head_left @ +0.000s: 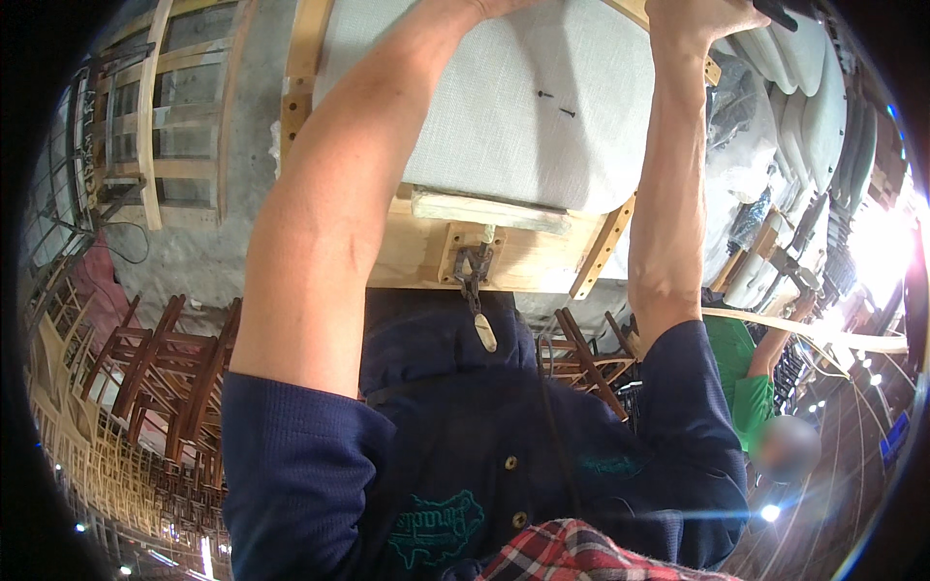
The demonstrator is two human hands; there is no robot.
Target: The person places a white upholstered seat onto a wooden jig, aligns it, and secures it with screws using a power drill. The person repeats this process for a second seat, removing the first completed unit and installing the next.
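My left hand (499, 4) reaches past the upper edge, so its fingers are hidden. At the upper right, my right hand (699, 15) is closed on a black object (775, 14), mostly cut off by the frame; its kind does not show. Between my forearms lies a pale grey fabric-covered panel (475, 126) with a rounded corner. Two dark screws (545, 95) rest loose on it. The panel sits within a wooden frame (302, 58). On the frame's near side, a metal toggle clamp (473, 263) with a pale handle is fixed beside a wooden strip (489, 210).
Slatted wooden frames (184, 116) lie to the left. Stacked pale padded panels (809, 97) and clear plastic wrap (741, 126) are at the right, near a hammer (799, 276). Brown wooden chair frames (160, 363) stand lower left. A person in green (741, 368) is at the lower right.
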